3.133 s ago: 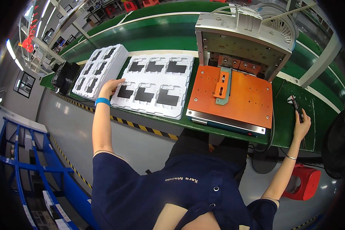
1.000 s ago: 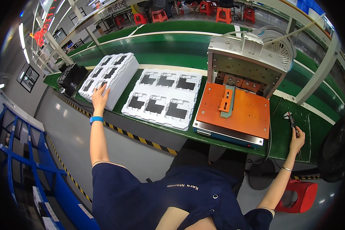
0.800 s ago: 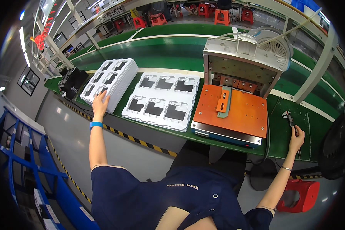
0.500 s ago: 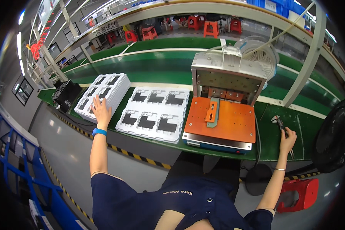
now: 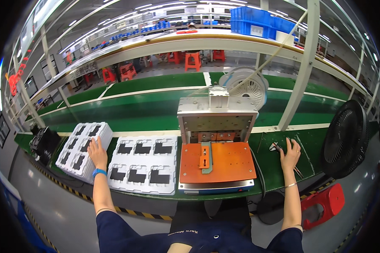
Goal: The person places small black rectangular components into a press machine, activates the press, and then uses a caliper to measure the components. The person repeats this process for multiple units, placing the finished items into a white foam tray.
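Observation:
My left hand (image 5: 98, 155) lies with fingers spread on the right side of a stack of white plastic trays (image 5: 74, 168). Flat black parts sit in the top tray's pockets. Beside the stack, a single white tray (image 5: 144, 163) holds several black L-shaped parts (image 5: 138, 176) in two rows. At the right, my right hand (image 5: 290, 156) is open over the bench with its fingers apart. Digital calipers (image 5: 275, 146) lie at its left edge, partly hidden by the hand. The tips of tweezers (image 5: 299, 172) show just below its wrist side.
A press fixture with an orange plate (image 5: 232, 162) stands at centre, a green and orange clamp piece (image 5: 206, 158) on it. A black fan (image 5: 345, 139) stands at the right, a white fan (image 5: 247, 88) behind the press. Below right is a red stool (image 5: 324, 206).
The view has turned right and upward. My right hand, earlier closed around the calipers, now has its fingers apart beside them. My left hand remains on the tray stack.

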The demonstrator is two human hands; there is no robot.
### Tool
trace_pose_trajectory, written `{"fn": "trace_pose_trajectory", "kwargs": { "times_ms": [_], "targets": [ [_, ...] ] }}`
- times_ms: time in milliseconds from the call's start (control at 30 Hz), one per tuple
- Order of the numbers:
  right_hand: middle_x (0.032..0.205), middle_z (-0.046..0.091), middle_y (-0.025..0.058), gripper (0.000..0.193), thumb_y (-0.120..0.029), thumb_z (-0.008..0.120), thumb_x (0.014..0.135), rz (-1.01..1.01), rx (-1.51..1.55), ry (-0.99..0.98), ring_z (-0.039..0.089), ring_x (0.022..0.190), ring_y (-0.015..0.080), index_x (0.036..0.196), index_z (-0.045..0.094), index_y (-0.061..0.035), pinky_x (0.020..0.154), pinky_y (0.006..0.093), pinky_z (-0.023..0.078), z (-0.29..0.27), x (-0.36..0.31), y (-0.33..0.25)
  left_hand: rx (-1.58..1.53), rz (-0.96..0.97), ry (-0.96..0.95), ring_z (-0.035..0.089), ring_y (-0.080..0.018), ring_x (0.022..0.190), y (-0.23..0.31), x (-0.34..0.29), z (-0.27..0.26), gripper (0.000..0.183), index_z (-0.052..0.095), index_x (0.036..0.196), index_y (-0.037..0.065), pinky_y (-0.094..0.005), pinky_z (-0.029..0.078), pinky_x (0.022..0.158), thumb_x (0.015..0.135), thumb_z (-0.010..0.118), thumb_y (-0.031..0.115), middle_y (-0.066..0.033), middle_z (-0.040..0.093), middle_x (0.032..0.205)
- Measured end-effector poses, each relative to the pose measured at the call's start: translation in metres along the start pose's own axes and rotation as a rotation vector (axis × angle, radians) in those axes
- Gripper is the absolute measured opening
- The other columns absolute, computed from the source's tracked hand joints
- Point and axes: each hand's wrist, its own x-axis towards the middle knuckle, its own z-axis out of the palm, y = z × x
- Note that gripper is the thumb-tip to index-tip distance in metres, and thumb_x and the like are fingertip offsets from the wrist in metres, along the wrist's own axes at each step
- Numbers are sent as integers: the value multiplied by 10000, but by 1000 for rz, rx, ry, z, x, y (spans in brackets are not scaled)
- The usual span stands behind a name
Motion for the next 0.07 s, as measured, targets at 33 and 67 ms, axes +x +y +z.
{"fn": "trace_pose_trajectory", "kwargs": {
  "times_ms": [33,67],
  "targets": [
    [1330,496,124,633,-131,787,748,-5,28,11,449,1267,334,1338,559,-141,1003,460,409,4,9,-6,21,-1,-6,427,-365,1328,-2,1,3,772,374,1506,157,-512,293,1128,792,665,112,-172,400,1502],
    [1369,481,131,634,-166,790,754,-14,42,18,439,1288,338,1344,557,-154,1014,477,401,12,18,-9,41,-13,-14,418,-370,1334,-1,2,12,791,365,1514,176,-508,294,1129,791,682,134,-163,385,1516]
  ]
}}
